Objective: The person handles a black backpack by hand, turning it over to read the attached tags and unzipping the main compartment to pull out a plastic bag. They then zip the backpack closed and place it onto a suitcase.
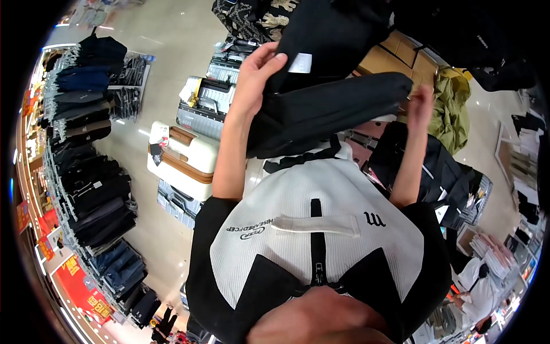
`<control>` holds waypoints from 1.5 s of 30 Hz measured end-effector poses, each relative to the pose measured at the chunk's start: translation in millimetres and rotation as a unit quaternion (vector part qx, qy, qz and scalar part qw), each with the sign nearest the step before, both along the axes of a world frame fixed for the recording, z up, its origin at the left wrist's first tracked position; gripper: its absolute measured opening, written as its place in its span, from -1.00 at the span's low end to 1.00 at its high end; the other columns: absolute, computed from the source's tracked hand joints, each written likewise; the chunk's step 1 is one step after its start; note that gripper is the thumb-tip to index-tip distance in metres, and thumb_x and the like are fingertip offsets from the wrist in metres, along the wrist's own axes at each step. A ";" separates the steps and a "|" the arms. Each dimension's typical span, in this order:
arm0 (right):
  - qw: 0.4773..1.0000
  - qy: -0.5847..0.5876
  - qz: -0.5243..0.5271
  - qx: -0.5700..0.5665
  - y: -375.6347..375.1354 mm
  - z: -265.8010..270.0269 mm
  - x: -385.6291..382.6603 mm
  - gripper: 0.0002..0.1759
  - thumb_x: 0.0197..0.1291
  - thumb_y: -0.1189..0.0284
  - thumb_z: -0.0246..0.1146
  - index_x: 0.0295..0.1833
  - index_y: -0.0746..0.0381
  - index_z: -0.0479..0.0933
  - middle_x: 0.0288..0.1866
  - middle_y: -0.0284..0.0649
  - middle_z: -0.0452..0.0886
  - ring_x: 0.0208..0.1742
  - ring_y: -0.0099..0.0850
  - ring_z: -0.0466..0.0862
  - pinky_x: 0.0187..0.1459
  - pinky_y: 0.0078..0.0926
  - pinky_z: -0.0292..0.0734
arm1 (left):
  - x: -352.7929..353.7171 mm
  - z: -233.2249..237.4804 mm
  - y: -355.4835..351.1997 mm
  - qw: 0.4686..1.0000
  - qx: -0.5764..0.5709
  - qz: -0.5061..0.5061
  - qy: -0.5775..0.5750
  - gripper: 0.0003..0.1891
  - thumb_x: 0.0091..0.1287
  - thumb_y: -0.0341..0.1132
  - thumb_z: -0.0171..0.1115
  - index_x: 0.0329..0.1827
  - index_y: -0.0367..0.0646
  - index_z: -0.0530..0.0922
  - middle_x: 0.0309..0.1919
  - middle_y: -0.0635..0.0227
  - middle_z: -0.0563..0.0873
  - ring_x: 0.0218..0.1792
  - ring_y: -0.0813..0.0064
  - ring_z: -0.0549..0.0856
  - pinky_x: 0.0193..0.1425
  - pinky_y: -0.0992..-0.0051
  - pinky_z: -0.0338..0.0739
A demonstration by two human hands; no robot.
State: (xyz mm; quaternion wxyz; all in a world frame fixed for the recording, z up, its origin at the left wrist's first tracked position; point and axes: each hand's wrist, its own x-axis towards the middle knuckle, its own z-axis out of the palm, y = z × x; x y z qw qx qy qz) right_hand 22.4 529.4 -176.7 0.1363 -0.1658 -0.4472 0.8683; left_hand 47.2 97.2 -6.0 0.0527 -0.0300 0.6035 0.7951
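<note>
A black garment [338,109] with a small white label [301,63] is spread in front of my chest, one long part folded across toward the right. My left hand [258,74] is closed on its left edge, thumb on top beside the label. Near the rounded right end of the folded part is my right hand [421,106], its fingers smeared by motion; I cannot tell whether they grip the cloth. Beneath the garment, cardboard boxes [395,54] show in part.
Silver suitcases [200,117] and a cream suitcase [183,160] with brown trim stand to the left. Farther left runs a long rack of dark clothes [97,183]. An olive cloth [452,109] and a black bag [412,166] lie to the right. A person [481,289] is at the lower right.
</note>
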 end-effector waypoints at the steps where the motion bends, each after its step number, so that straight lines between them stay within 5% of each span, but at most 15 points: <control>1: 0.995 0.047 -0.031 0.079 -14.2 45.0 1.4 -0.84 0.40 0.43 0.15 0.02 0.19 0.54 -0.24 -0.39 0.54 -0.26 -0.57 0.47 -0.22 -0.60 0.37 | 0.4 6.0 8.7 1.000 -0.022 -0.014 0.004 -0.72 0.36 -0.38 0.29 0.11 -0.23 0.60 -0.22 0.44 0.70 -0.18 0.70 0.62 -0.02 0.65 0.46; 4: 0.913 0.093 0.043 0.395 -96.2 164.0 31.7 -0.86 0.32 0.58 0.13 -0.09 0.22 0.57 -0.20 -0.41 0.55 -0.26 -0.63 0.48 -0.19 -0.67 0.35 | -8.1 -1.4 27.4 0.997 -0.036 -0.068 -0.020 -0.71 0.34 -0.37 0.32 0.08 -0.22 0.57 -0.25 0.45 0.69 -0.22 0.71 0.61 -0.07 0.66 0.46; 6: 0.869 0.141 0.278 0.383 -156.4 194.7 56.8 -0.87 0.27 0.54 0.24 -0.10 0.23 0.63 -0.23 -0.39 0.59 -0.21 -0.59 0.58 -0.15 -0.61 0.49 | -12.6 -2.3 34.3 0.993 -0.068 -0.092 -0.042 -0.72 0.33 -0.34 0.34 0.05 -0.20 0.56 -0.38 0.55 0.64 -0.34 0.74 0.54 -0.22 0.66 0.39; 8: 0.708 0.299 0.259 0.585 -201.5 186.1 63.8 -0.80 0.11 0.47 0.36 -0.11 0.20 0.63 -0.19 -0.28 0.57 -0.25 -0.35 0.63 -0.19 -0.48 0.55 | -20.2 -10.5 36.5 0.990 -0.083 -0.103 -0.055 -0.72 0.31 -0.32 0.35 0.03 -0.19 0.57 -0.44 0.59 0.60 -0.39 0.76 0.49 -0.29 0.66 0.33; 12: 0.678 0.263 0.237 0.644 -244.4 151.9 68.5 -0.60 0.05 0.50 0.36 0.07 0.10 0.58 -0.28 -0.27 0.41 -0.34 -0.31 0.56 -0.26 -0.34 0.53 | -25.0 -12.4 22.8 0.991 -0.071 -0.075 -0.088 -0.69 0.28 -0.30 0.38 0.02 -0.20 0.55 -0.47 0.60 0.59 -0.45 0.74 0.44 -0.33 0.65 0.29; 18: 0.630 0.316 0.251 0.663 -277.3 134.3 55.7 -0.74 0.02 0.52 0.36 -0.15 0.11 0.51 -0.35 -0.29 0.40 -0.39 -0.32 0.58 -0.37 -0.36 0.50 | -22.5 -17.7 -5.8 0.992 -0.052 -0.069 -0.095 -0.67 0.28 -0.32 0.37 0.05 -0.23 0.53 -0.48 0.61 0.58 -0.45 0.75 0.42 -0.33 0.65 0.27; 23: 0.771 0.210 0.344 0.492 -292.9 147.3 48.9 -0.81 0.35 0.53 0.18 -0.02 0.21 0.31 -0.41 -0.12 0.63 -0.39 -0.15 0.68 -0.33 -0.34 0.54 | -13.1 -25.2 -33.9 0.988 -0.092 -0.102 -0.067 -0.68 0.33 -0.30 0.31 0.09 -0.19 0.54 -0.44 0.60 0.58 -0.40 0.77 0.45 -0.33 0.66 0.25; 24: 0.789 0.181 0.387 0.442 -295.8 148.3 47.2 -0.81 0.39 0.52 0.14 0.03 0.22 0.30 -0.45 -0.16 0.60 -0.43 -0.23 0.67 -0.34 -0.39 0.52 | -10.0 -28.8 -38.9 0.988 -0.094 -0.101 -0.063 -0.70 0.37 -0.32 0.26 0.11 -0.22 0.53 -0.35 0.52 0.64 -0.30 0.72 0.54 -0.23 0.65 0.38; 29: 0.819 0.113 0.393 0.402 -315.8 156.8 44.6 -0.87 0.45 0.47 0.06 0.03 0.22 0.32 -0.51 -0.24 0.53 -0.49 -0.40 0.57 -0.35 -0.47 0.47 | 6.8 -38.7 -60.4 0.966 -0.138 -0.211 0.050 -0.61 0.58 -0.26 0.01 0.36 -0.20 0.24 -0.12 0.30 0.68 -0.11 0.57 0.64 0.10 0.54 0.51; 32: 0.833 0.049 0.402 0.378 -321.0 152.0 41.3 -0.89 0.45 0.47 0.05 0.01 0.22 0.33 -0.53 -0.25 0.51 -0.50 -0.40 0.54 -0.35 -0.47 0.45 | 27.9 -45.4 -75.1 0.953 -0.174 -0.245 0.046 -0.63 0.44 -0.28 0.21 0.20 -0.26 0.38 -0.08 0.26 0.64 -0.02 0.49 0.63 0.15 0.50 0.49; 33: 0.829 0.058 0.385 0.402 -325.9 146.9 43.8 -0.90 0.44 0.48 0.04 0.01 0.21 0.33 -0.54 -0.26 0.50 -0.51 -0.42 0.52 -0.37 -0.47 0.43 | 34.6 -55.8 -80.5 0.928 -0.276 -0.211 0.134 -0.64 0.32 -0.31 0.34 0.08 -0.29 0.45 -0.12 0.22 0.62 -0.06 0.38 0.65 0.13 0.49 0.49; 35: 0.831 0.031 0.389 0.397 -328.9 148.9 45.6 -0.91 0.43 0.48 0.04 -0.01 0.20 0.36 -0.56 -0.27 0.48 -0.50 -0.47 0.50 -0.36 -0.50 0.41 | 43.1 -58.0 -87.4 0.931 -0.316 -0.152 0.100 -0.77 0.27 -0.41 0.35 -0.11 -0.29 0.50 -0.25 0.21 0.58 -0.21 0.29 0.63 -0.06 0.44 0.50; 37: 0.856 0.010 0.343 0.387 -324.8 139.1 39.1 -0.91 0.44 0.44 0.06 -0.02 0.19 0.39 -0.56 -0.31 0.50 -0.49 -0.56 0.50 -0.38 -0.51 0.41 | 46.0 -56.3 -95.9 0.926 -0.342 -0.099 0.125 -0.84 0.26 -0.46 0.33 -0.23 -0.29 0.50 -0.32 0.22 0.54 -0.34 0.30 0.58 -0.23 0.43 0.47; 40: 0.922 -0.046 0.242 0.298 -277.5 113.0 8.1 -0.93 0.45 0.40 0.10 -0.01 0.06 0.43 -0.55 -0.45 0.43 -0.58 -0.71 0.30 -0.56 -0.72 0.15 | 52.7 -45.0 -116.5 0.922 -0.361 -0.084 0.111 -0.83 0.24 -0.45 0.35 -0.24 -0.29 0.50 -0.32 0.24 0.53 -0.34 0.30 0.57 -0.22 0.45 0.47; 45: 0.944 -0.140 0.114 0.275 -204.9 86.1 -12.4 -0.90 0.47 0.38 0.09 0.03 0.07 0.42 -0.55 -0.43 0.39 -0.58 -0.68 0.30 -0.55 -0.69 0.13 | 62.0 -32.9 -152.1 0.917 -0.361 -0.086 0.150 -0.80 0.18 -0.51 0.37 -0.20 -0.31 0.52 -0.26 0.25 0.55 -0.21 0.28 0.60 -0.12 0.49 0.49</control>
